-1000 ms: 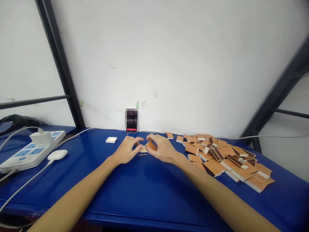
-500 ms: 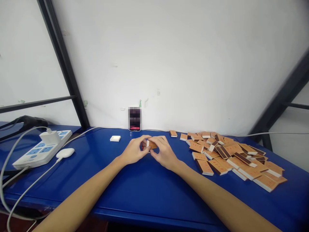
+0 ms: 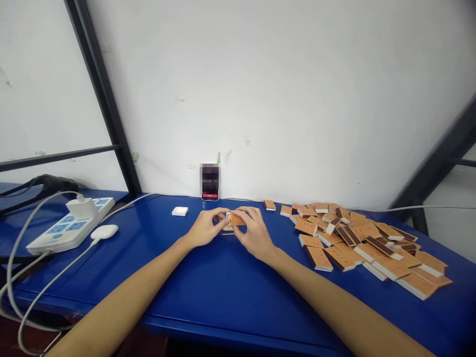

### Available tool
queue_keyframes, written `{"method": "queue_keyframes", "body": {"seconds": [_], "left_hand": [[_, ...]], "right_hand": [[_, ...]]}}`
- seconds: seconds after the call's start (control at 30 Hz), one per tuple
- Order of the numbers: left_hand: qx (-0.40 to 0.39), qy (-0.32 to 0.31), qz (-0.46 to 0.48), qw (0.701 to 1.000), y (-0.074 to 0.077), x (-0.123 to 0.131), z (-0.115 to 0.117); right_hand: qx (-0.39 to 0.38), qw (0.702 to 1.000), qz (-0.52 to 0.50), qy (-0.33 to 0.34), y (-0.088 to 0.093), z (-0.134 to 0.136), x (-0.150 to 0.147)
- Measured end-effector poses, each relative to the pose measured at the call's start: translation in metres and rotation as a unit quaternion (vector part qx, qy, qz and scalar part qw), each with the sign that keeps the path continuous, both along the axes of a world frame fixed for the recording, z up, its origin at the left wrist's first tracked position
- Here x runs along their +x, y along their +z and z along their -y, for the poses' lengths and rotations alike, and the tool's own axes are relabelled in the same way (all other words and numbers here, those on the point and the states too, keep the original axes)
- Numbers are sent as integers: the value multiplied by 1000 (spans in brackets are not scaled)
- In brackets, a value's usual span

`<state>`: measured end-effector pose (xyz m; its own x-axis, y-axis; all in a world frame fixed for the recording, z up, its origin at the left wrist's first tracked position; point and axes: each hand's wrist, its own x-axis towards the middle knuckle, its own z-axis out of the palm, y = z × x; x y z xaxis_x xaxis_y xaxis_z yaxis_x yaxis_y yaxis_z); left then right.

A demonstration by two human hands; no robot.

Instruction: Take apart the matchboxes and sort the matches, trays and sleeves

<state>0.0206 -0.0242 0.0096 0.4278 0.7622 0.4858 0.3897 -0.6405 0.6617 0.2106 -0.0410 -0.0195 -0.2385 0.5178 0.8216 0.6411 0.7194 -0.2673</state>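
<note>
My left hand [image 3: 206, 227] and my right hand [image 3: 254, 231] meet over the blue table [image 3: 208, 287], both pinching one small orange matchbox [image 3: 235, 218] between fingertips. The box is held just above the table, its white inner tray showing at the left end. A few loose matchsticks [image 3: 226, 230] lie under my fingers. To the right spreads a pile of orange matchboxes [image 3: 357, 240], some showing dark striking sides.
A phone [image 3: 210, 183] leans on the white wall behind my hands. A small white tray [image 3: 180, 211] lies left of them. A power strip [image 3: 69, 223] with a charger and a white puck with cables [image 3: 104, 231] sit far left. Black frame bars [image 3: 107, 106] stand at both sides.
My hands closed together on the matchbox and lifted it off the table. The camera shifted slightly, so everything drifted right in view.
</note>
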Motion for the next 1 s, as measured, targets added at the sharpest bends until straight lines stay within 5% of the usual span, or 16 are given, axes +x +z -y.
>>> {"method": "queue_keyframes", "body": {"seconds": [0.17, 0.5, 0.6, 0.8, 1.0], "left_hand": [[-15, 14, 44, 999, -3, -7, -8], [-67, -19, 87, 994, 4, 2, 2], [-9, 22, 55, 998, 9, -1, 2], [72, 47, -163, 983, 9, -12, -1], [115, 17, -172, 978, 6, -10, 3]], "right_hand": [[-52, 998, -7, -27, 2, 0, 4], [-40, 998, 21, -40, 6, 3, 1], [-70, 997, -9, 8, 6, 5, 0], [-180, 964, -141, 136, 5, 6, -5], [-241, 925, -229, 181, 10, 9, -12]]}}
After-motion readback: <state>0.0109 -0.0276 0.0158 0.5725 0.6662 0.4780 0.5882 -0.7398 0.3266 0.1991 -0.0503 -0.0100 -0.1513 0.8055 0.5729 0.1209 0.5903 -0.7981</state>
